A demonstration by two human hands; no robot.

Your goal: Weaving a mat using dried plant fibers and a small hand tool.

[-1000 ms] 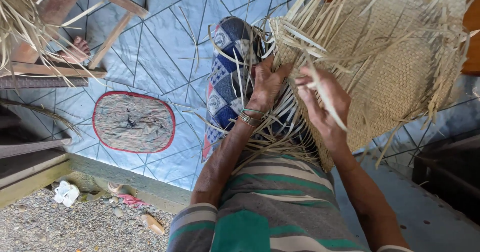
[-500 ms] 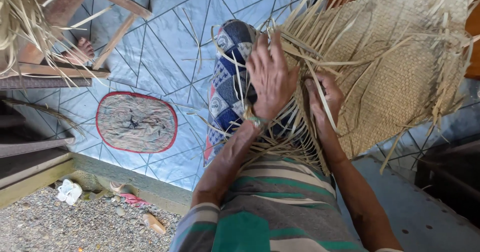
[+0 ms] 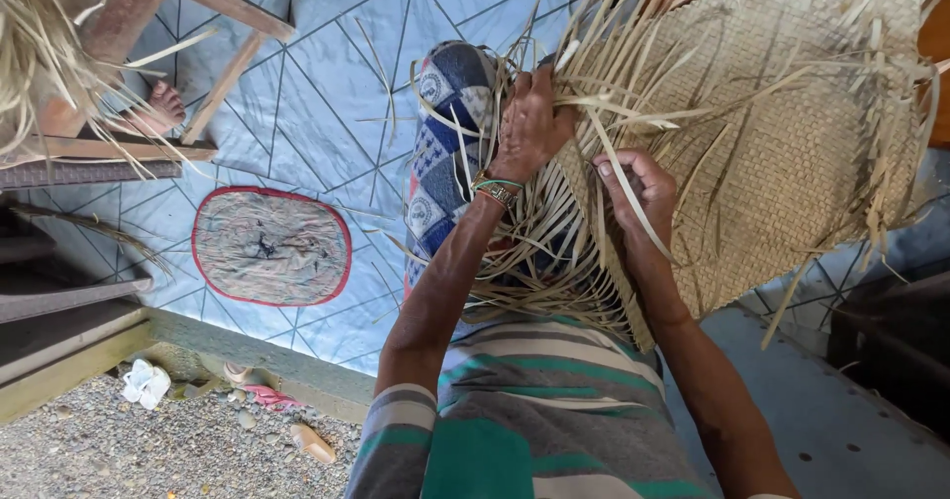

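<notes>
The mat lay across the person's lap, far right. The left hand gripped loose strips at its edge, fingers curled shut; the right hand pinched one strip. It looked light, springy, easily frayed, best held near the woven edge.

One head-worn camera looks steeply down from close above the hands, over the woven mat toward the tiled floor.

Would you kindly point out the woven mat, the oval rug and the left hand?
woven mat [image 3: 792, 133], head view, finished weave.
oval rug [image 3: 269, 246], head view, its centre.
left hand [image 3: 529, 123], head view, back of hand.
</notes>
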